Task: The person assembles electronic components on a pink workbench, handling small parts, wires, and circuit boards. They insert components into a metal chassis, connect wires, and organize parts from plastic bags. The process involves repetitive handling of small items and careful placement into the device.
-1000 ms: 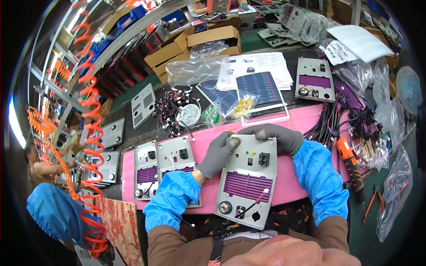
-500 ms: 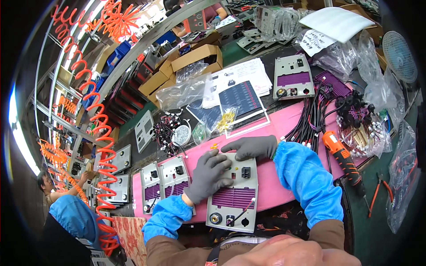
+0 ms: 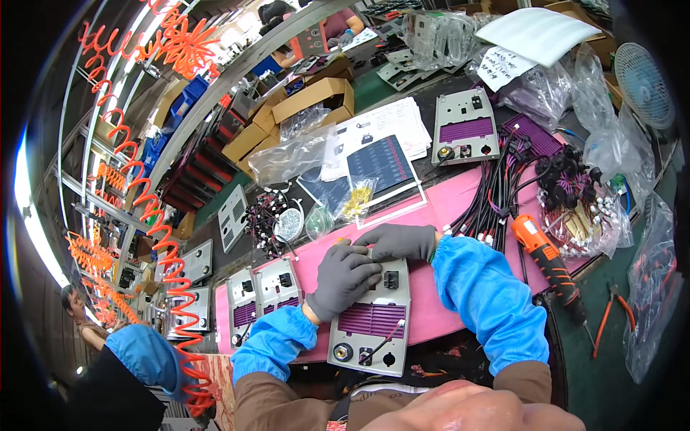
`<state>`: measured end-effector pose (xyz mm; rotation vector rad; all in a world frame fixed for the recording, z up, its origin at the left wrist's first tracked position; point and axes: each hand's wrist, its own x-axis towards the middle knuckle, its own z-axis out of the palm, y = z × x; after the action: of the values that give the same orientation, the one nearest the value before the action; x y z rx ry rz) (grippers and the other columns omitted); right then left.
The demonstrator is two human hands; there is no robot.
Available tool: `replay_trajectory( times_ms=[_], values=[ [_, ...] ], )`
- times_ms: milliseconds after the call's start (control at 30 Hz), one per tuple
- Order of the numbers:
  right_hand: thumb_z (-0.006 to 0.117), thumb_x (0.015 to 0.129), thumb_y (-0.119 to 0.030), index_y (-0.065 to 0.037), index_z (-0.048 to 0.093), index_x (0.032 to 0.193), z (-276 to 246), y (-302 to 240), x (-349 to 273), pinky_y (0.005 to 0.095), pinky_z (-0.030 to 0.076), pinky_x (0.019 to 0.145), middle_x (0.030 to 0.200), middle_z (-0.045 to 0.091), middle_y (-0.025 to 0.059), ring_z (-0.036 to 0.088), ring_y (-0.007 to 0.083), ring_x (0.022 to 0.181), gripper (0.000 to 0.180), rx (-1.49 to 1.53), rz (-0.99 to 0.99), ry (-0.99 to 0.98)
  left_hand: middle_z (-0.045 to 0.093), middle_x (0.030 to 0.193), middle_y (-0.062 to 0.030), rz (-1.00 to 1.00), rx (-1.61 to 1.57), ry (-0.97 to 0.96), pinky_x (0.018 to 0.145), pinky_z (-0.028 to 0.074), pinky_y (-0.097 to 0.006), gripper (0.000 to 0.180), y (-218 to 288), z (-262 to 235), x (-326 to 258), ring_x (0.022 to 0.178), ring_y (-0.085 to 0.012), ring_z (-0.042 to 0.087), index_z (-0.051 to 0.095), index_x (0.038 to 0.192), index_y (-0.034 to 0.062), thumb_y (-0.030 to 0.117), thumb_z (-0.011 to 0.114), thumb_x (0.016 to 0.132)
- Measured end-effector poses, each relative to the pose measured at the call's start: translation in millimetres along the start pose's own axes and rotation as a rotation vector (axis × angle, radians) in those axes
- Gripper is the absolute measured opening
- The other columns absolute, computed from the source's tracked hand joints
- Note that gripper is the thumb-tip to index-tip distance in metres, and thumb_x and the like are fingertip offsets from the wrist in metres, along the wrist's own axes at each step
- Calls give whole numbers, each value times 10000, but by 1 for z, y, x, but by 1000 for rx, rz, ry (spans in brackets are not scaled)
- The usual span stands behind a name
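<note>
A grey metal front panel [image 3: 374,323] with a purple vent grille, sockets and a short black lead lies on the pink mat [image 3: 460,208] just in front of me. My left hand [image 3: 343,279], in a grey glove, presses down on the panel's upper left part. My right hand [image 3: 399,241], also gloved, rests fingers-down on the panel's top edge. A small yellow-orange part [image 3: 342,241] shows at my left fingertips. Both forearms wear blue sleeve covers.
Two similar panels [image 3: 264,294] lie to the left, another panel [image 3: 466,126] at the back. An orange power screwdriver [image 3: 546,262] and black wire bundles [image 3: 517,187] lie right. Bags of small parts [image 3: 338,205], cardboard boxes [image 3: 316,100], pliers [image 3: 609,316] and an orange coiled hose [image 3: 162,230] surround the mat.
My head has tipped, shifting the view. My left hand has moved from the panel's top left corner onto its face, and my right hand has slid left along the top edge.
</note>
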<state>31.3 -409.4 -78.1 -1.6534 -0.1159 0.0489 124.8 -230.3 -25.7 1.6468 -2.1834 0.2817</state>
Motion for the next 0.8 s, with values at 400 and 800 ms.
replay_trajectory(
  times_ms=[400, 800],
  values=[
    [687, 796, -247, -125, 673, 1002, 5, 10, -1, 437, 502, 851, 1018, 654, 121, 616, 323, 988, 240, -813, -51, 361, 622, 814, -31, -181, 33, -30, 728, 484, -382, 164, -14, 22, -13, 838, -243, 609, 703, 849, 144, 224, 776, 726],
    [661, 792, -127, -93, 621, 855, 14, -5, -3, 437, 487, 775, 877, 610, 106, 581, 324, 908, 82, -799, -25, 373, 627, 917, -29, -360, -337, -112, 821, 444, -384, 283, -30, 24, -21, 916, -261, 578, 704, 932, 128, 260, 802, 702]
  ],
)
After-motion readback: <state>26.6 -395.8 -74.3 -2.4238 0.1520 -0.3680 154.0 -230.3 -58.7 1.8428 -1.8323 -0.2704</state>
